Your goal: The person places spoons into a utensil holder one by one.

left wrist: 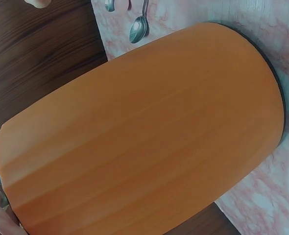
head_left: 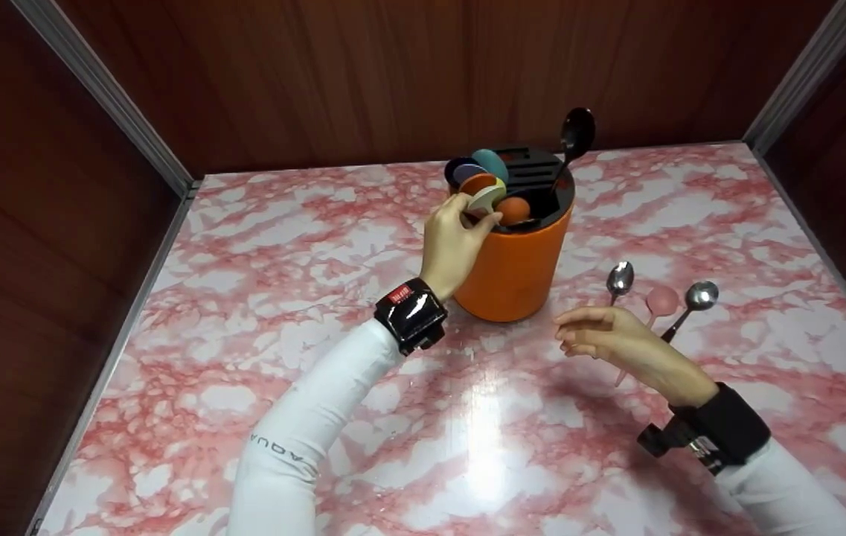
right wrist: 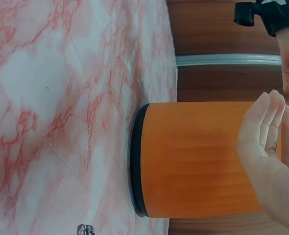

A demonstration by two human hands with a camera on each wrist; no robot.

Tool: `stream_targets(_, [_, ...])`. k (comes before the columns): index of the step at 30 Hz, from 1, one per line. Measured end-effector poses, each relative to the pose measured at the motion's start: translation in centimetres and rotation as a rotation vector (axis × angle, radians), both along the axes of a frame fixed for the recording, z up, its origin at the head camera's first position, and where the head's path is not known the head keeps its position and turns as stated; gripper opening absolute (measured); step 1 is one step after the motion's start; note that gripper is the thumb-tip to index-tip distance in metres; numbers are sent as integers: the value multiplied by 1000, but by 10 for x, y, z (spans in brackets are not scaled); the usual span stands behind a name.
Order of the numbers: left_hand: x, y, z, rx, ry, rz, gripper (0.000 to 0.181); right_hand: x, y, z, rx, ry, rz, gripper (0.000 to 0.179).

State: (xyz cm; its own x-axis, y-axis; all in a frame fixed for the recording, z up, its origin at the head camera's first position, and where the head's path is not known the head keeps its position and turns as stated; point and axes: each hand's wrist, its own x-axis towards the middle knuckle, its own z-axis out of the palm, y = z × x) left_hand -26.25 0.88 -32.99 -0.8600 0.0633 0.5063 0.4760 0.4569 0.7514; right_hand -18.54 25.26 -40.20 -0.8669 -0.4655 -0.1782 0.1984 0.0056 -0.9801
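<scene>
My left hand [head_left: 452, 242] is at the front left rim of an orange utensil holder [head_left: 516, 272], its thumb and fingers pinching a pale cream spoon [head_left: 485, 199] by the head. Teal [head_left: 492, 162], dark blue and orange spoon heads crowd around it in the holder. A black spoon [head_left: 578, 134] leans up from the right side. My right hand [head_left: 620, 342] is held in front and to the right of the holder with loosely bent fingers and nothing in them. In the left wrist view the holder's orange wall hides most of the scene.
Right of the holder, partly behind my right hand, lie a metal spoon [head_left: 620, 278], a pink spoon [head_left: 662, 301] and a dark-handled metal spoon [head_left: 702, 295]. The table [head_left: 244, 320] has a pink marbled top, with brown wood-grain panels [head_left: 303, 82] at its back and sides.
</scene>
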Motion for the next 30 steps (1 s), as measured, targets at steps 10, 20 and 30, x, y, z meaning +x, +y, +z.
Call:
stream_targets(10, [0,1,-2,-18,4,4,18,1,0,-3,-34,-2,-4,20])
stream_targets(20, [7,-8,-9,113,40,-22,9,-3,3,-7,-142,7,17,27])
stream_targets(30, [16,-16,-22,144,33,-54,7,-5,8,-9,-154,-40,15,25])
